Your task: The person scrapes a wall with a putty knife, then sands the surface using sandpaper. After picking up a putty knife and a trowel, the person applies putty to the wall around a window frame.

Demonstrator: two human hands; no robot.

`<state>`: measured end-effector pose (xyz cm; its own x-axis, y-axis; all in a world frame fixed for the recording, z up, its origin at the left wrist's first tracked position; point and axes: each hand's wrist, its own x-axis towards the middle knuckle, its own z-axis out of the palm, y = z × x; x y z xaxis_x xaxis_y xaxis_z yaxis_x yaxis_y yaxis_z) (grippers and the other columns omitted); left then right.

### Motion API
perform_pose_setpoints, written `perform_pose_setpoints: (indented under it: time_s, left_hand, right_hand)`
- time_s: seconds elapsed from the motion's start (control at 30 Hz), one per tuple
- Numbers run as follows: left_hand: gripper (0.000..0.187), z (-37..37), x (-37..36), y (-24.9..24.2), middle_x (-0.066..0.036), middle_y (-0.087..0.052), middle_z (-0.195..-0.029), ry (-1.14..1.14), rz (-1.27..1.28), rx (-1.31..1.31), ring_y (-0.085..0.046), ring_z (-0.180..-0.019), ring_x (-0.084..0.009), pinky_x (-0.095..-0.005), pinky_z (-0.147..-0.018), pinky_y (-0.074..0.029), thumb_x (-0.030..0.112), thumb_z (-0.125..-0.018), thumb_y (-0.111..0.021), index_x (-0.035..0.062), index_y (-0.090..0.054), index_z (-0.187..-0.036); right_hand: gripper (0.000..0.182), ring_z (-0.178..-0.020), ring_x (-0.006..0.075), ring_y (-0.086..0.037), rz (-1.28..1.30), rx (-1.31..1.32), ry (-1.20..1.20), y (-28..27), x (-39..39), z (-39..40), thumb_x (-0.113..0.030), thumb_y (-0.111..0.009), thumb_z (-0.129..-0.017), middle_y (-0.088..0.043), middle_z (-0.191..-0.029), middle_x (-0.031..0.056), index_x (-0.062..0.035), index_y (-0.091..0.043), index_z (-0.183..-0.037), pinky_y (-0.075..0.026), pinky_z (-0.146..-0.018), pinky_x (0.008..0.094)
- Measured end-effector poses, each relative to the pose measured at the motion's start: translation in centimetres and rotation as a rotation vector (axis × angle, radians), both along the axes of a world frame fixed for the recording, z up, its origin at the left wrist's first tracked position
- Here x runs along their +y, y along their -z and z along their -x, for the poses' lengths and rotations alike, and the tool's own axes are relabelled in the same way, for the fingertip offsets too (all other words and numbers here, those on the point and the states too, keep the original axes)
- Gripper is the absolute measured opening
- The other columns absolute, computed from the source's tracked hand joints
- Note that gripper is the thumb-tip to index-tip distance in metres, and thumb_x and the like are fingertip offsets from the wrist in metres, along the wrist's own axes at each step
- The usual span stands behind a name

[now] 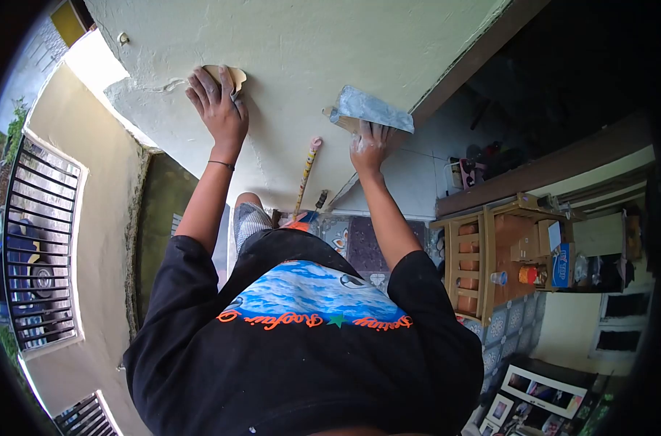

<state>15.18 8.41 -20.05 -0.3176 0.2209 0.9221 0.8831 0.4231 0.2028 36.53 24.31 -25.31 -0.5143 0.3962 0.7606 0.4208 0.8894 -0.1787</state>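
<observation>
My left hand point(219, 116) presses a thin tan piece with a curved edge point(233, 75) against the pale wall point(287, 43), fingers bent over it. A crack runs across the plaster just left of that hand. My right hand point(370, 147) grips a flat board point(374, 109) from below, near the wall's right edge. Grey-white paste is smeared over the board's face, and its lower edge looks brown. Whitish dust or paste coats the fingers of both hands. My right thumb is hidden behind the board.
A patterned pole point(306, 178) leans upright against the wall between my arms. To the right, past the wall's edge, is a dark doorway point(519, 94). Wooden furniture point(468, 261) bearing boxes stands at right on patterned tiles. A barred window point(43, 240) is at far left.
</observation>
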Motion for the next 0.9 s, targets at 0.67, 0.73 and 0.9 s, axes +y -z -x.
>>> perform_pose_setpoints:
  time_s: [0.67, 0.73, 0.9]
  left_hand:
    - [0.055, 0.1, 0.6, -1.9, -0.029, -0.008, -0.130, 0.008, -0.045, -0.037, -0.004, -0.121, -0.0442, -0.0499, -0.097, -0.003, 0.016, -0.074, -0.041, 0.0072, -0.026, -0.126]
    - [0.055, 0.5, 1.0, -5.2, -0.029, -0.008, -0.130, 0.015, -0.123, -0.005, -0.004, -0.121, -0.0439, -0.0498, -0.097, -0.003, 0.016, -0.074, -0.041, 0.0073, -0.026, -0.126]
    - [0.054, -0.9, 0.6, -0.7, -0.027, -0.010, -0.131, -0.008, 0.049, -0.063, -0.005, -0.122, -0.0409, -0.0494, -0.097, -0.003, 0.018, -0.075, -0.043, 0.0075, -0.028, -0.125]
  right_hand:
    - [0.061, -0.118, 0.0477, -0.010, -0.182, 0.132, 0.052, -7.2, -0.7, 3.7, -0.014, -0.053, -0.066, -0.012, -0.128, 0.0303, -0.0137, -0.034, -0.124, -0.007, -0.094, 0.0564]
    - [0.063, -0.118, 0.0469, -0.012, -0.227, 0.211, 0.063, -11.1, -0.9, 5.0, -0.015, -0.054, -0.064, -0.015, -0.128, 0.0295, -0.0154, -0.034, -0.124, -0.008, -0.094, 0.0562]
    - [0.066, -0.117, 0.0408, -0.021, -0.200, 0.006, 0.003, -6.2, -3.8, 5.9, -0.014, -0.057, -0.061, -0.024, -0.127, 0.0245, -0.0203, -0.035, -0.123, -0.015, -0.093, 0.0556]
